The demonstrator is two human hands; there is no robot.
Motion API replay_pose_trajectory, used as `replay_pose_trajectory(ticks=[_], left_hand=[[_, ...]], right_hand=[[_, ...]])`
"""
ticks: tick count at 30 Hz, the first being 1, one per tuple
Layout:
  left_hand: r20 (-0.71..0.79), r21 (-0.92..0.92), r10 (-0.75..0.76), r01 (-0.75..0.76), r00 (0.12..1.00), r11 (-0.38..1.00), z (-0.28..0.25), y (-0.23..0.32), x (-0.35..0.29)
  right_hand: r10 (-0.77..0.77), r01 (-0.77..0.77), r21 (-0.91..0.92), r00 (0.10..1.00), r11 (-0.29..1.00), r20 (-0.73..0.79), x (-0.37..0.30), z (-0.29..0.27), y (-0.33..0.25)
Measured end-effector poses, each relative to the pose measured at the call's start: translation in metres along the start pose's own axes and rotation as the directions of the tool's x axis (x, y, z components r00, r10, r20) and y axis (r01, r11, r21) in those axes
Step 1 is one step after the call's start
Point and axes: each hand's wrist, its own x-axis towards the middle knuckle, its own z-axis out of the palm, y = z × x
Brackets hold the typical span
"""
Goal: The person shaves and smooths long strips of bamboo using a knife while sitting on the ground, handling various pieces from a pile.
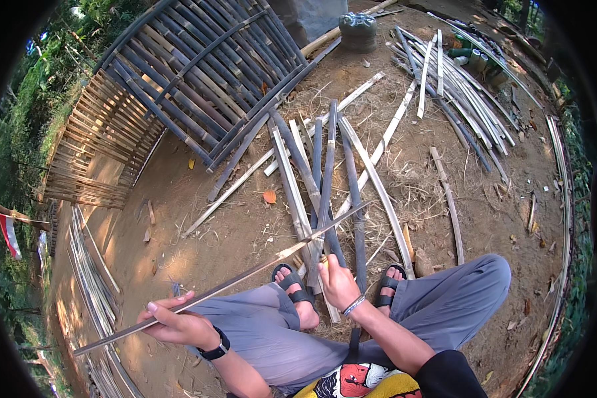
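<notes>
A long, thin bamboo strip [245, 273] runs slantwise across my lap, from low on the left up to the right. My left hand [172, 322] holds it near its lower end, fingers wrapped around it. Close to the strip's notched, pale node, my right hand [338, 285] is closed on a knife [316, 265]; a bit of yellowish handle shows at the thumb, and most of the tool is hidden by the fist and strip. Beyond my feet, several split bamboo lengths [330, 159] lie crossed on the ground.
A dark bamboo slatted panel [205, 73] stands at the far left, beside a paler slatted one [106, 139]. Bamboo strips are piled at the far right [471, 99] and along the left [93, 278]. A dark round container [357, 33] stands at the back.
</notes>
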Motion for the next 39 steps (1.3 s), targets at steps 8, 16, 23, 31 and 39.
replay_pose_trajectory(ticks=[8, 16, 23, 31, 39], left_hand=[[-0.059, 0.071, -0.029, 0.033, 0.998, 0.997, -0.003, -0.006, 0.001], [-0.079, 0.105, -0.020, 0.028, 0.997, 0.994, 0.002, 0.001, -0.002], [-0.106, 0.132, -0.013, 0.027, 0.994, 0.991, 0.005, 0.003, -0.003], [-0.129, 0.181, -0.003, 0.026, 0.992, 0.983, 0.005, 0.003, -0.003], [-0.141, 0.168, -0.025, 0.049, 0.990, 0.985, -0.001, -0.003, -0.004]], right_hand=[[0.159, -0.162, -0.097, 0.987, 0.982, -0.040, 0.032, -0.007, 0.017], [0.205, -0.205, -0.018, 0.979, 0.979, -0.012, 0.029, -0.002, 0.011], [-0.051, 0.051, 0.006, 0.996, 0.999, 0.079, -0.001, 0.009, -0.014], [-0.181, 0.181, 0.024, 0.983, 0.983, 0.040, -0.007, 0.024, -0.014], [-0.135, 0.131, 0.088, 0.990, 0.988, 0.038, -0.004, 0.027, 0.003]])
